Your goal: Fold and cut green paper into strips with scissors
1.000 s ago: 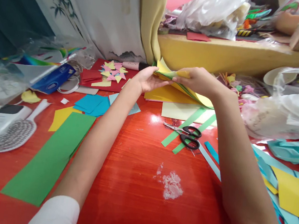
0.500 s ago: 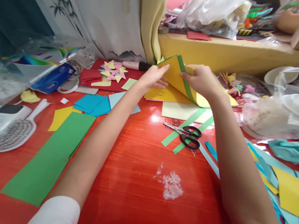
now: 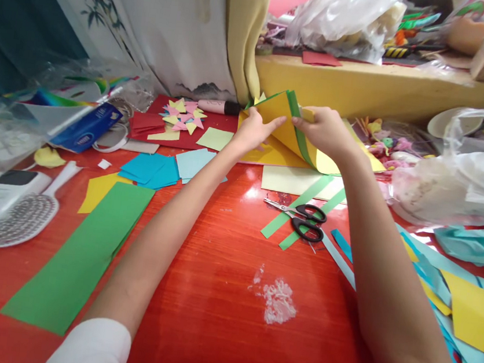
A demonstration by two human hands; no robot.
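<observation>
Coloured sheets [image 3: 287, 138]: yellow and green paper, standing half-raised at the far middle of the red table [image 3: 214, 271], curving down toward the right.
Handling: should be proving light, thin and springy, creasing readily; the raised upper edge is offering the best hold, pinched flat.
Right hand [image 3: 319, 131]: is pinching the raised edge between thumb and fingers; forearm is slanting in from near right, fingers pointing left.
Left hand [image 3: 254, 133]: is spreading thumb and fingers before the yellow face, gripping nothing visible; whether it is touching cannot be told.
Scissors [image 3: 295, 212]: are lying across green strips [image 3: 274, 226], nearer.
</observation>
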